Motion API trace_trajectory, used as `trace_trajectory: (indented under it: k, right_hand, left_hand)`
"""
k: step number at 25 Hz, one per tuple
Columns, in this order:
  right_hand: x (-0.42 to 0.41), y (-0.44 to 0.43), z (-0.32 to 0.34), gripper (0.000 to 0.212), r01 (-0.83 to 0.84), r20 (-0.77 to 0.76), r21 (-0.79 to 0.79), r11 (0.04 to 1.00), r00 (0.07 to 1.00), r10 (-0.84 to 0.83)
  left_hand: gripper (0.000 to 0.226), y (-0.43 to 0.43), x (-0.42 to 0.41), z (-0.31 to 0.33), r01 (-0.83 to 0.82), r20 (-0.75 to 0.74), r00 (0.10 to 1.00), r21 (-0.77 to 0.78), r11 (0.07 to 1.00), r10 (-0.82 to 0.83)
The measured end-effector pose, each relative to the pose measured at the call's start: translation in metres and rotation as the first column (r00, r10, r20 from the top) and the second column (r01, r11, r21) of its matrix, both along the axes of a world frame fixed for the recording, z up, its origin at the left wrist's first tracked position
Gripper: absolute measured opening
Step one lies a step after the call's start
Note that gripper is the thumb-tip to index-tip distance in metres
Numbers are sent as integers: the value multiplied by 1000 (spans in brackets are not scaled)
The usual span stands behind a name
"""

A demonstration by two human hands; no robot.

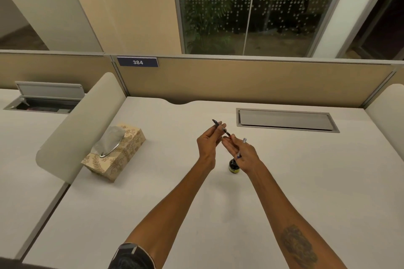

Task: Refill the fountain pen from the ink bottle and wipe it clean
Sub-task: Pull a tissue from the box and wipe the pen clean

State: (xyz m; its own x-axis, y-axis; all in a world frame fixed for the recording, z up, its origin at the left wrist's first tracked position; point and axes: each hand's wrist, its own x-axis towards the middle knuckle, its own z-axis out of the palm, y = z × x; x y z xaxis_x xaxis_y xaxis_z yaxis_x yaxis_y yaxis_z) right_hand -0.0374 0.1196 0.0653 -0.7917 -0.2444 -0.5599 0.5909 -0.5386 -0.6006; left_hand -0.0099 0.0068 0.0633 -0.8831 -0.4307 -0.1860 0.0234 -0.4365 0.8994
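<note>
My left hand (207, 142) pinches the dark front section of the fountain pen (216, 125), nib pointing up and to the far left. My right hand (240, 153) touches the rear end of that section with its fingertips and also holds a blue and clear pen barrel (242, 146) between its fingers. Both hands are raised above the white desk (306, 181). The small dark ink bottle (234, 166) with a yellow-green label stands on the desk just under my right hand, partly hidden by it; I cannot tell whether its cap is on.
A patterned tissue box (118, 155) with a tissue sticking out lies on the desk to the left. A grey cable flap (286, 120) is set into the desk at the back right. A curved side divider (80, 124) borders the desk on the left, a beige partition behind.
</note>
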Motion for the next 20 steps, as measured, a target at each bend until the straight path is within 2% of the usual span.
trace_trajectory:
  k: [3,8,11,14,17,20]
  right_hand:
    - [0,-9,-4,30,-57,-24,45,997,998,58]
    - [-5,-25,-8,30,-100,-118,258,961,984,134]
    - [-8,-40,-8,28,-110,-166,422,900,966,196]
    - [-9,-60,-5,26,-140,-160,522,841,953,258]
    - [-10,-85,-1,27,-180,-157,569,802,934,321]
    - [-11,-115,5,29,-239,-172,544,804,907,385]
  left_hand:
    - [28,-8,2,-1,-31,-8,1000,-25,999,31]
    - [31,-31,10,5,-92,6,996,-86,992,93]
    - [30,-51,19,6,-126,16,992,-118,985,129]
    - [18,-73,29,2,-168,24,985,-154,974,173]
    - [16,-97,43,-5,-225,41,971,-176,958,236]
    - [17,-123,60,-12,-273,59,956,-179,945,287]
